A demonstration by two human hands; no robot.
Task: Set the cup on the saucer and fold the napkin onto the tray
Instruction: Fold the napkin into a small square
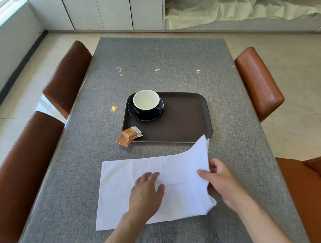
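A black cup [146, 102] with a white inside stands on a black saucer [137, 115] in the far left corner of a dark brown tray [183, 118]. In front of the tray a white napkin [122, 182] lies on the grey table. My left hand [146, 191] rests flat on the napkin's middle, fingers spread. My right hand [221, 180] pinches the napkin's right edge, which is lifted off the table and curls up toward the tray's near right corner.
Two orange sachets [129, 136] lie at the tray's near left corner, partly on its rim. Brown leather chairs [20, 174] stand along both sides of the grey table [148, 62]. Cabinets and shelves with pale cloth line the far wall.
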